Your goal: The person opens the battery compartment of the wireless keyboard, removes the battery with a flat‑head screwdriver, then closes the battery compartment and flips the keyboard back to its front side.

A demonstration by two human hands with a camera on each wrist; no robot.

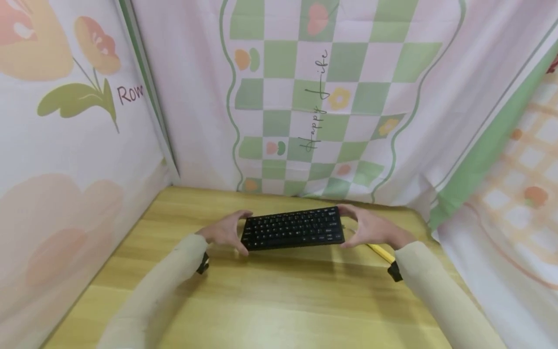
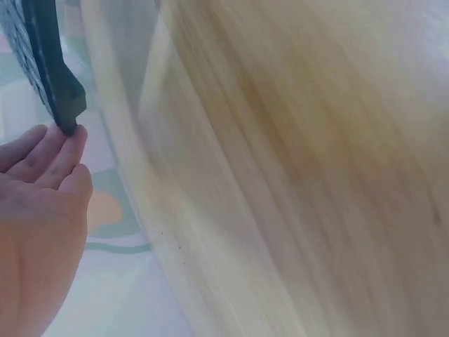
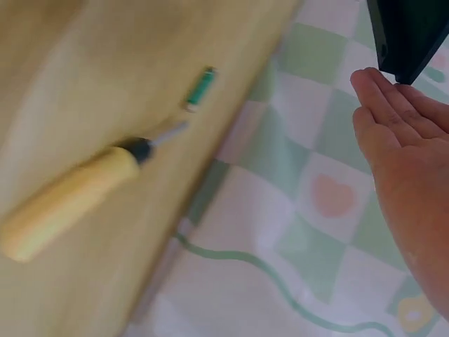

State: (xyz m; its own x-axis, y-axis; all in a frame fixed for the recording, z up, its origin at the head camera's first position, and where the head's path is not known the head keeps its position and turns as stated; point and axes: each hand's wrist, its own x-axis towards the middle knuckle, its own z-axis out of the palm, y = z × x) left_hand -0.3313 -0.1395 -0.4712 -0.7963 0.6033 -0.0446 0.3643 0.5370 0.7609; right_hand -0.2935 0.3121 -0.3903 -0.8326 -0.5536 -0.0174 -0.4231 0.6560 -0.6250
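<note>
A black keyboard point(image 1: 293, 228) is lifted over the wooden table, key side toward the head camera and its right end a bit higher. My left hand point(image 1: 224, 232) grips its left end, thumb at the near edge and fingers at the far edge. At the other end my right hand point(image 1: 368, 227) holds it the same way. In the left wrist view, fingertips touch the keyboard's edge point(image 2: 49, 63). The right wrist view shows the dark underside point(image 3: 410, 35) against the fingertips.
On the table point(image 1: 261, 300) by my right hand lies a screwdriver point(image 3: 77, 196) with a yellow handle. Just past its tip is a small green cylinder point(image 3: 201, 89) like a battery. Printed curtains point(image 1: 192, 97) hang along the table's back and sides.
</note>
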